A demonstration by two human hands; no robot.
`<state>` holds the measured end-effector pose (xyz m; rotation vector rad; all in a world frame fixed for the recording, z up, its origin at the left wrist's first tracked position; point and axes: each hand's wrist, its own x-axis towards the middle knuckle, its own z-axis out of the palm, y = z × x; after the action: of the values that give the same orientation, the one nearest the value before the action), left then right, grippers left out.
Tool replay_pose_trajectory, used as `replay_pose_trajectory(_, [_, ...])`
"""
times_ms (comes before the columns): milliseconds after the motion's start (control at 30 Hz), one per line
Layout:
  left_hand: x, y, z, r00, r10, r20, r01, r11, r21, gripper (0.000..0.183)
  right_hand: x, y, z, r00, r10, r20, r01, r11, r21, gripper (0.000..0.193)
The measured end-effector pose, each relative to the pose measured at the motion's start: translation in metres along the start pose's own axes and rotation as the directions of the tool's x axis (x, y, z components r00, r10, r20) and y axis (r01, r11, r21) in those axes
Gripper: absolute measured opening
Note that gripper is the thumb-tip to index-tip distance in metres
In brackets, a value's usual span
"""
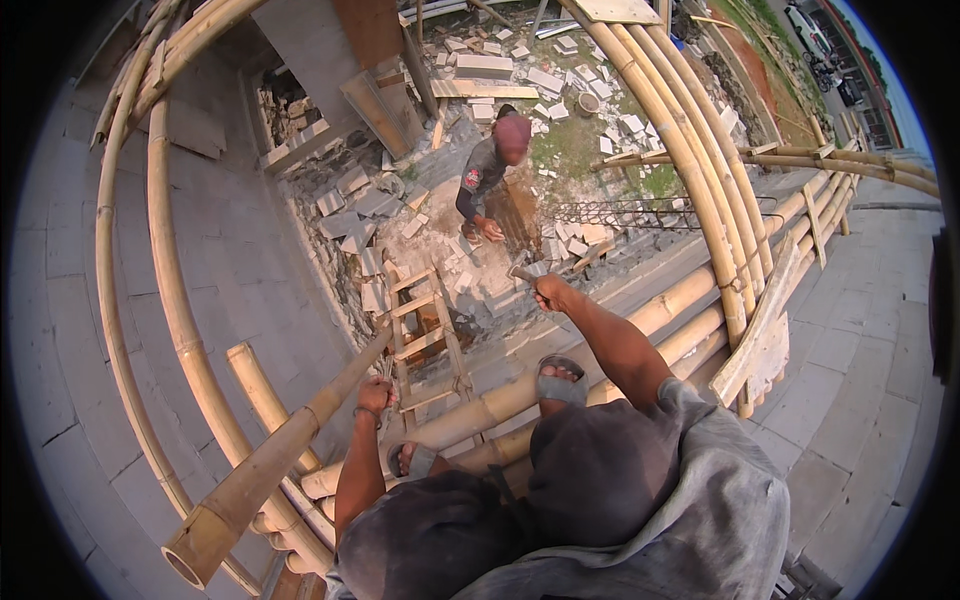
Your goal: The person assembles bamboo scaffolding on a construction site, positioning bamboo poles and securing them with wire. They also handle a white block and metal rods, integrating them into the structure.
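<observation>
My right hand (549, 292) reaches forward, closed round the handle of a short hammer-like tool (524, 271) with a grey head. My left hand (377, 394) is closed beside a thick bamboo pole (300, 436); what its fingers hold, if anything, is too small to make out. Just right of that hand, a wooden ladder (418, 303) leads down towards the ground. My sandalled feet rest on horizontal bamboo poles (490, 408). Below and ahead, a co-worker (488, 178) in a reddish head covering bends over the ground with one hand low.
Bamboo scaffold poles (690, 140) curve up on the right, more (172, 300) on the left. A grey block wall (75, 350) stands at left. Broken white blocks (484, 68) and rubble cover the ground below. A rebar cage (640, 214) juts out beyond my right hand. Planks (765, 325) brace the right-hand poles.
</observation>
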<state>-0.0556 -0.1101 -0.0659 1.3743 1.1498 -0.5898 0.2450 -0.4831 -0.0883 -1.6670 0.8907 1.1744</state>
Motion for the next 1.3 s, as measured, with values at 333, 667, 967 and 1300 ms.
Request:
replay_pose_trajectory(333, [-0.040,-0.029,-0.021,0.990,0.052,-0.133,-0.052,0.999,0.003,0.014,0.052,-0.028,0.021,0.996,0.040,0.080,-0.046,0.996,0.080,0.019])
replay_pose_trajectory(667, [-0.109,-0.052,-0.020,0.777,0.252,-0.577,-0.093,0.952,0.291,0.021,0.129,-0.031,0.033,0.987,0.072,0.147,-0.069,0.997,-0.021,0.016])
replay_pose_trajectory(967, [-0.097,-0.028,-0.012,0.749,0.368,-0.550,-0.189,0.916,0.355,0.021,0.117,-0.037,0.060,0.963,-0.260,0.076,0.271,0.907,-0.324,0.014])
replay_pose_trajectory(1300, [-0.088,0.052,0.050,0.878,0.456,-0.144,-0.292,0.749,0.595,0.022,-0.114,0.011,0.204,0.420,-0.071,0.905,0.887,0.244,-0.392,0.035])
